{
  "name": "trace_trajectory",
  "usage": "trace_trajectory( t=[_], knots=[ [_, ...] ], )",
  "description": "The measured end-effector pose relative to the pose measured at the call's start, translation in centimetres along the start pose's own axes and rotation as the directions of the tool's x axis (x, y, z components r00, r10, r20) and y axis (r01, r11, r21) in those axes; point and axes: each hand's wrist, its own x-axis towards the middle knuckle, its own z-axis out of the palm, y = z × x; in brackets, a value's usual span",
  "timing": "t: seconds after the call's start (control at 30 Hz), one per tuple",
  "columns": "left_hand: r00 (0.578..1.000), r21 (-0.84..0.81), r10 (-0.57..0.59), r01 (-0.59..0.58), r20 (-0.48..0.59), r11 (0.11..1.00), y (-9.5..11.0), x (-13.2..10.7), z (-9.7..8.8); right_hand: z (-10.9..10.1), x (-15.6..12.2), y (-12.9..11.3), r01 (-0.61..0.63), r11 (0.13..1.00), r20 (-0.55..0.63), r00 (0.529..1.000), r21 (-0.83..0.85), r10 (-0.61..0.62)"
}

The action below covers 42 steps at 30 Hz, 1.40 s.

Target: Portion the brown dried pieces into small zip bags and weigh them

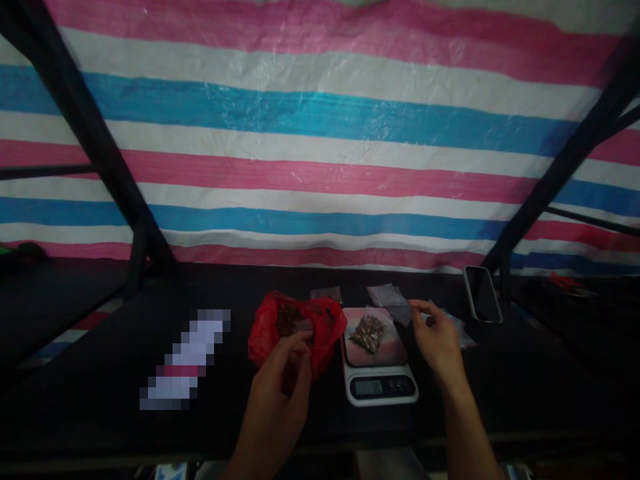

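My left hand (pixel 283 380) is closed in a pinch at the front edge of a red plastic bag (pixel 295 327) with dark bits inside. Right of the bag stands a small white kitchen scale (pixel 381 387) with a pink top. A small clear packet of brown bits (pixel 369 333) lies on it. My right hand (pixel 436 337) is right of the scale, its fingers pinched on a small clear plastic bag (pixel 453 323).
A phone (pixel 483 293) lies at the back right of the black table (pixel 100 347). More small clear bags (pixel 385 295) lie behind the scale. A blurred white packet (pixel 185 360) lies to the left. A striped tarpaulin (pixel 320 133) and black frame bars (pixel 95 147) stand behind.
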Motion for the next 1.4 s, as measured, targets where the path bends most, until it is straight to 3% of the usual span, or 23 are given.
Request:
trace_trajectory(
  t=[0.3, 0.7, 0.93, 1.17, 1.27, 1.4],
  knots=[
    [0.957, 0.083, 0.248, -0.237, -0.153, 0.968, 0.4, -0.4, -0.5, 0.5, -0.1, -0.5, 0.015, 1.000, 0.018, 1.000, 0.020, -0.016],
    [0.927, 0.080, 0.260, -0.247, -0.269, 0.966, -1.8, -0.4, -1.5, 2.1, 0.0, 0.4, 0.149, 0.989, 0.114, 0.983, -0.025, -0.145],
    [0.912, 0.021, 0.264, -0.271, -0.313, 0.962, -1.0, -0.5, -1.1, 2.9, -0.6, 0.9, 0.149, 0.982, 0.226, 0.967, -0.116, -0.120],
    [0.923, 0.022, 0.245, -0.250, -0.296, 0.968, -1.6, -0.5, -1.4, 3.2, -0.8, 0.7, 0.139, 0.979, 0.257, 0.961, -0.149, -0.098],
    [0.926, 0.021, 0.249, -0.254, -0.284, 0.967, -1.1, -0.7, -0.9, 2.6, -0.6, -0.6, 0.154, 0.987, 0.275, 0.952, -0.052, -0.134],
    [0.902, 0.018, 0.362, -0.368, -0.237, 0.930, 0.3, -1.3, 0.7, 1.5, -1.0, -4.1, 0.081, 0.964, 0.359, 0.917, 0.255, -0.172]
  ],
)
